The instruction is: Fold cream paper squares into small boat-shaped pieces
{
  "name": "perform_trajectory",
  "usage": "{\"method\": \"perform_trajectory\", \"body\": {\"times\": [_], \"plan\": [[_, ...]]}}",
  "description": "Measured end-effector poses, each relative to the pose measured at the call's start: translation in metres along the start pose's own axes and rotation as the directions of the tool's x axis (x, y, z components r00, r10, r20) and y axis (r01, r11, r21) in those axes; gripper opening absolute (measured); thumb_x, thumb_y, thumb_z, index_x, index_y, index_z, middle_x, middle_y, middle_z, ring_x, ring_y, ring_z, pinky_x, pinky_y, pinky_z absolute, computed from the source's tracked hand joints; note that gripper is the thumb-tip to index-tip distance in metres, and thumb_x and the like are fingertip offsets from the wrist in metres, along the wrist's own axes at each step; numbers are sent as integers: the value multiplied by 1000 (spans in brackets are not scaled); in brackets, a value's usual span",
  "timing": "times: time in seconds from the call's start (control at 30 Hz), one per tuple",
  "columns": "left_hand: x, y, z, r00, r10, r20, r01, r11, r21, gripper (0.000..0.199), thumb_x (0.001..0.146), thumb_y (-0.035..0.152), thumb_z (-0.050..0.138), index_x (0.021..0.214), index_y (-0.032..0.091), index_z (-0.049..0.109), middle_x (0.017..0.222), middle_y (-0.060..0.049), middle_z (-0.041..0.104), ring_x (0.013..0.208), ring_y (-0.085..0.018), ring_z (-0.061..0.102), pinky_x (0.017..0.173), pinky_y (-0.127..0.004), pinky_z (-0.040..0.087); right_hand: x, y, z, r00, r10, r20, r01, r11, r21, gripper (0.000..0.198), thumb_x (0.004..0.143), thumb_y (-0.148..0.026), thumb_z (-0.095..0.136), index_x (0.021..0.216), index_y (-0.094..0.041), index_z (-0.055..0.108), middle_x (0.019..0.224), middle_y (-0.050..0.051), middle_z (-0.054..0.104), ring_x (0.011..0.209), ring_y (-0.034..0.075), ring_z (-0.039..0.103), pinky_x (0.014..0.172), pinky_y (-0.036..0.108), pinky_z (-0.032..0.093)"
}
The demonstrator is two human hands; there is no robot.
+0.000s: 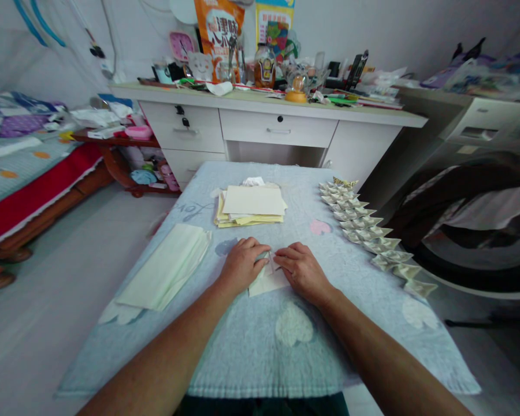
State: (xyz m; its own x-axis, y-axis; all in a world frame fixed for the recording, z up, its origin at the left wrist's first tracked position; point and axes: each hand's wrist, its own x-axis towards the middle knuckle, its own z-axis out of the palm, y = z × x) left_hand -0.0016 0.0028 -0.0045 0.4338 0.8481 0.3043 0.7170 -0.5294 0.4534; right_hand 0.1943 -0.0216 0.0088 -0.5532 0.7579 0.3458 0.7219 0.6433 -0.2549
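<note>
A pale cream sheet of paper (268, 284), partly folded, lies on the cloth-covered table in front of me. My left hand (244, 263) grips its upper left part, thumb and fingers closed on the fold. From the other side, my right hand (302, 269) has its fingers pressed together on the paper's upper right edge. The fingertips of both hands nearly meet at the top of the sheet and cover part of the folds. Beyond them sits a stack of cream and yellow paper (255, 201). Rows of folded paper boat shapes (359, 221) stand to the right.
A long pale green paper bundle (167, 266) lies on the table's left side. The blue towel-like cloth (242, 358) covers the table. Behind it stands a white desk (279, 128) crowded with jars and packets. A washing machine (472, 130) is at right, a bed (30, 173) at left.
</note>
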Motion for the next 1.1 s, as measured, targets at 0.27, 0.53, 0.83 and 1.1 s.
{"method": "perform_trajectory", "body": {"times": [0.27,0.53,0.83,1.1], "plan": [[0,1,-1,1000,6,18,-6,1000,9,27,82,21,64,108,23,69,92,-4,60,91,-20,53,83,-33,43,-1,-1,-1,999,-7,53,8,1000,-30,20,88,-15,58,103,-21,69,109,3,67,95,21,48,87,35,38],[0,4,-3,1000,12,12,-12,1000,17,28,81,20,64,109,22,67,95,-4,60,93,-21,53,84,-34,43,-2,-3,-4,998,5,70,2,994,-107,20,86,-16,60,103,-21,68,104,6,61,95,21,45,83,34,37],[-4,9,-2,999,26,34,-26,999,-21,7,84,19,59,89,19,65,88,-4,60,87,-19,56,79,-30,44,-1,-3,-7,994,13,112,0,994,-109,18,86,-15,58,100,-21,69,95,5,59,91,20,43,81,33,34],[-5,10,-1,998,43,40,-43,999,4,23,85,20,59,107,22,65,92,-4,60,90,-18,55,81,-31,45,-1,-2,-12,988,-7,156,22,995,-94,24,83,-12,59,104,-20,67,94,5,59,90,20,43,82,33,34]]}}
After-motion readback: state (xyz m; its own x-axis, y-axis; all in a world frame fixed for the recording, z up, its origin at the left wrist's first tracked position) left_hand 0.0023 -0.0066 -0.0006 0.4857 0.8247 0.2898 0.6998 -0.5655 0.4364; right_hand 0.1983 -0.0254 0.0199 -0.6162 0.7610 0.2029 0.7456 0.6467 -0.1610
